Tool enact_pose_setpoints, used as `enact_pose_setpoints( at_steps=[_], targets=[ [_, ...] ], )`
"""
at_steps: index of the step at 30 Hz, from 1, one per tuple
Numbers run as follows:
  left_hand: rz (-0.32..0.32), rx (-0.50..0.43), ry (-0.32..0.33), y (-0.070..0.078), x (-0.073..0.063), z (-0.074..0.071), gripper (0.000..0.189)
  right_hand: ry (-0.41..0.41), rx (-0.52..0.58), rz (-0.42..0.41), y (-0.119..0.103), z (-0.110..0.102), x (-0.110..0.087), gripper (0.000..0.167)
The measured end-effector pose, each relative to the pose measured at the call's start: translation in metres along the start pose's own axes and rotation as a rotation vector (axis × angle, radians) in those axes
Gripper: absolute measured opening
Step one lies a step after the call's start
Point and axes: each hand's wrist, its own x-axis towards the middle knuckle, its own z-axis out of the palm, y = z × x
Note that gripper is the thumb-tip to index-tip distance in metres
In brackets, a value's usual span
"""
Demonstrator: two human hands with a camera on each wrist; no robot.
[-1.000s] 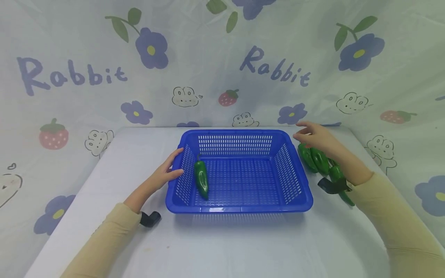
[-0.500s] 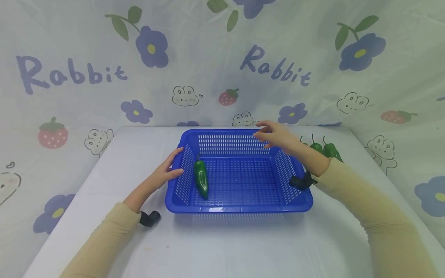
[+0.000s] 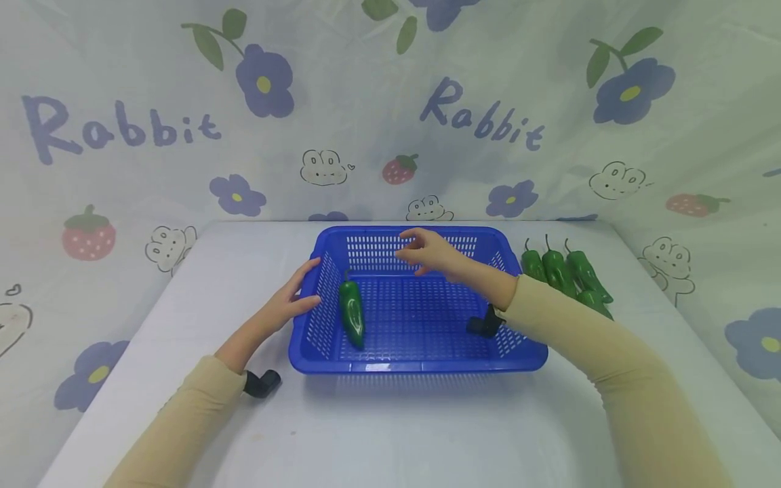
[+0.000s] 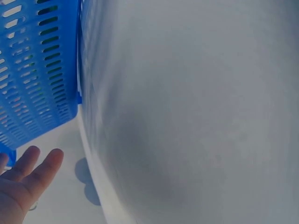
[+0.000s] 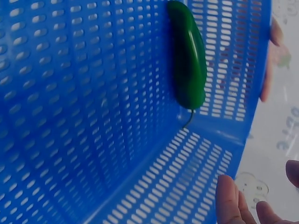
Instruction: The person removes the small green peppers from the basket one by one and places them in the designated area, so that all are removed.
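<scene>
A large blue plastic basket (image 3: 421, 367) with slotted walls stands on the white-covered table. Inside it, along the left wall, lies one green chili pepper (image 3: 352, 314), its stem pointing to the far side; the right wrist view shows this pepper (image 5: 189, 56) too. My left hand (image 3: 287, 303) rests at the basket's left rim with fingers and thumb spread; some of its fingers (image 4: 46, 171) show beside the outer wall. Over the far part of the basket hovers my right hand (image 3: 434, 253), its fingers loosely bent and nothing between them.
Several more green chili peppers (image 3: 556, 270) lie on the table to the right of the basket, partly covered by my right sleeve (image 3: 586, 339). Behind the table hangs a printed curtain (image 3: 366, 81). A black wrist mount (image 3: 262, 384) sits at my left cuff.
My right hand has moved left from above the peppers at the right to over the basket, bringing those peppers into fuller view. My left hand and the basket have stayed put.
</scene>
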Motion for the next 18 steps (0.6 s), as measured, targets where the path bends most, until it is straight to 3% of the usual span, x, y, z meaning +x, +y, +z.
enact_pose_setpoints(
  at_steps=[6,18],
  targets=[
    [-0.002,-0.002,0.000,-0.001,0.000,0.001,0.072,-0.036,0.014,0.005,-0.001,0.027,0.012,0.057],
    [0.029,-0.008,-0.004,0.000,0.001,0.000,0.073,-0.082,0.029,0.091,0.003,0.066,0.029,0.059]
  ],
)
